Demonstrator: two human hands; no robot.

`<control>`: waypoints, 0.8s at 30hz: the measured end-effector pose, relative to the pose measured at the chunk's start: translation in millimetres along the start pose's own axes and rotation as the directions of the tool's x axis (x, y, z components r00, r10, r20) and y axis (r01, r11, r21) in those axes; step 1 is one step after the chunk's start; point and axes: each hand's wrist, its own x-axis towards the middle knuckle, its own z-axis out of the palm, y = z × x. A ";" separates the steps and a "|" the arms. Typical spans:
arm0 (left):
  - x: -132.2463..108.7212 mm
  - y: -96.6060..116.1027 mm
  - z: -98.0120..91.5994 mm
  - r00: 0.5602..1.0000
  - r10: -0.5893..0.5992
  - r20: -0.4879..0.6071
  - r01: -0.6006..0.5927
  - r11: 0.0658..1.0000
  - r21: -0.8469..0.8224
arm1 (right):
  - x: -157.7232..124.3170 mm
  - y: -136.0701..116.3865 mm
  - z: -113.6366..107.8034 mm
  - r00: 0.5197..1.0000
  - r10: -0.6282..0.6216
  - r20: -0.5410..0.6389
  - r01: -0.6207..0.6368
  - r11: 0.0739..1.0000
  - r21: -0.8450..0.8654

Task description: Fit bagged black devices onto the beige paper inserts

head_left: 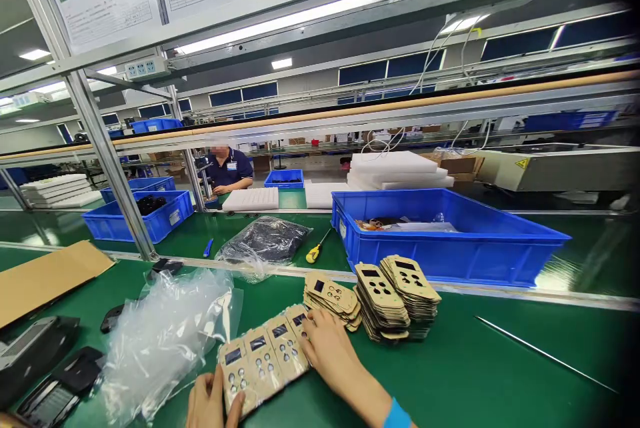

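Note:
A row of several tan face panels (264, 356), each with a dark window and round button holes, lies tilted in front of me. Clear film seems to cover it. At its left end my left hand (213, 401) grips the edge, thumb on top. My right hand (330, 353) has its fingers closed over the right end. Right behind my right hand stand stacks of similar tan panels (380, 301), plus a lower, fanned pile (333, 296). Crumpled clear plastic bags (160, 341) lie left of the row.
Black plastic housings (37, 348) and a cardboard sheet (50, 279) lie at the left. Behind are a bagged black item (265, 241), a yellow screwdriver (314, 253) and a large blue bin (450, 248). A thin metal rod (545, 353) lies right. A person (230, 168) sits across the bench.

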 end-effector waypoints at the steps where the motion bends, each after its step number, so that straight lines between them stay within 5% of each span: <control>1: -1.1 4.8 -0.4 1.000 0.016 -0.026 -0.015 0.999 0.046 | -7.4 -7.2 6.2 0.999 0.000 0.040 -0.001 1.000 0.010; 8: -0.6 28.5 -3.1 0.970 0.176 -0.168 -0.113 0.937 0.330 | -26.1 -31.6 27.4 0.969 -0.045 0.244 0.001 0.984 0.180; 16: 14.1 19.8 5.6 0.864 0.465 -0.194 -0.402 0.869 0.289 | -32.1 -21.4 27.2 0.950 -0.290 0.111 0.238 0.909 0.341; 21: 17.8 33.3 23.1 0.861 0.462 -0.211 -0.438 0.886 0.150 | -41.6 -29.7 28.2 0.888 -0.457 -0.057 0.403 0.710 0.578; 24: 20.0 45.9 18.5 0.891 0.408 -0.198 -0.415 0.910 0.009 | -45.3 -31.0 26.4 0.892 -0.432 -0.134 0.360 0.496 0.790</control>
